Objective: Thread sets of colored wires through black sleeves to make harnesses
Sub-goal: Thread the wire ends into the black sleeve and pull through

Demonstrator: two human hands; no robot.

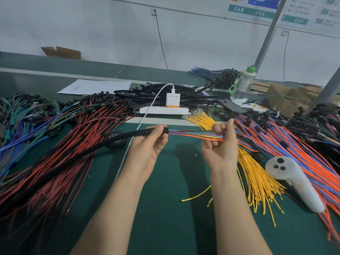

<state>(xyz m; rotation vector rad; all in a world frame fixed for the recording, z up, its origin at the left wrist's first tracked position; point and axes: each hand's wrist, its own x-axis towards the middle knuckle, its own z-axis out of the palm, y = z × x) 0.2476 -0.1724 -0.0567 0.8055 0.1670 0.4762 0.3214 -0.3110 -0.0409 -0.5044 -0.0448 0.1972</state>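
My left hand (150, 144) grips the end of a black sleeve (128, 135) that trails left over the red wires. A set of coloured wires (193, 134) (blue, orange, green, yellow) runs out of the sleeve's mouth to the right. My right hand (222, 144) pinches the far end of that set between thumb and fingers, palm up. Both hands are held a little above the green mat (165, 199).
Red wires (64, 162) are heaped at the left, yellow wires (257, 181) and orange-blue wires (303, 153) at the right. A white controller (294, 179) lies on them. A tape roll (116, 142), a power strip with charger (165, 109) and black sleeves (165, 92) sit behind.
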